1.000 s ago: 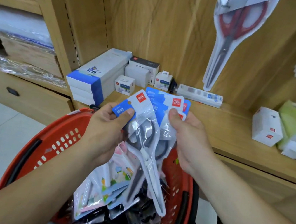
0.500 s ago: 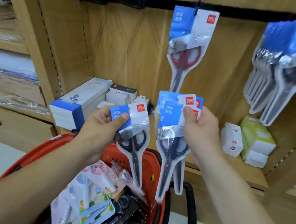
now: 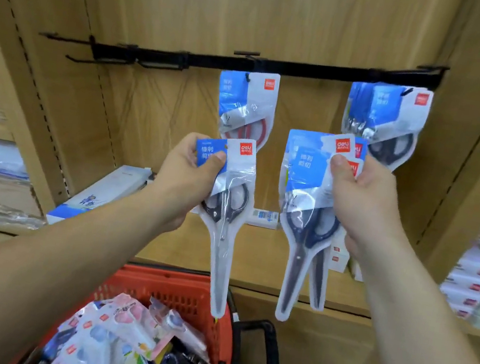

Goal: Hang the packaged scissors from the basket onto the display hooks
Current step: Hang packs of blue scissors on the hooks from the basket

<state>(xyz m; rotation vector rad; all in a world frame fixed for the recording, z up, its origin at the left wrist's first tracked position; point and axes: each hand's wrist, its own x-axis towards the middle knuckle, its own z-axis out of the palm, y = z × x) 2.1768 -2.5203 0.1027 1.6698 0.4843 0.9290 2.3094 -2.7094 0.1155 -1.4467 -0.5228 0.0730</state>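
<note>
— What has the left hand [image 3: 184, 177] got?
— One pack of black-handled scissors [image 3: 228, 208]. The thumb pinches its blue header card, and the tip points down over the red basket [image 3: 183, 291].
— And the right hand [image 3: 364, 201]?
— It is curled round a bunch of scissor packs [image 3: 308, 199], at least two, with the thumb across the top cards. They dangle in front of the wooden shelf [image 3: 255, 256].
— Where are the hooks?
— On a black rail [image 3: 312, 72] above both hands. One red-handled pack [image 3: 246, 104] hangs near the middle, a stack of dark-handled packs [image 3: 388, 120] hangs at the right end, and the bare hooks [image 3: 94, 59] stick out at the left.
— Do the held packs touch the rail?
— No, both hang below it, apart from it.
— What's in the basket?
— A heap of pastel packets [image 3: 114, 335] with darker ones under them.
</note>
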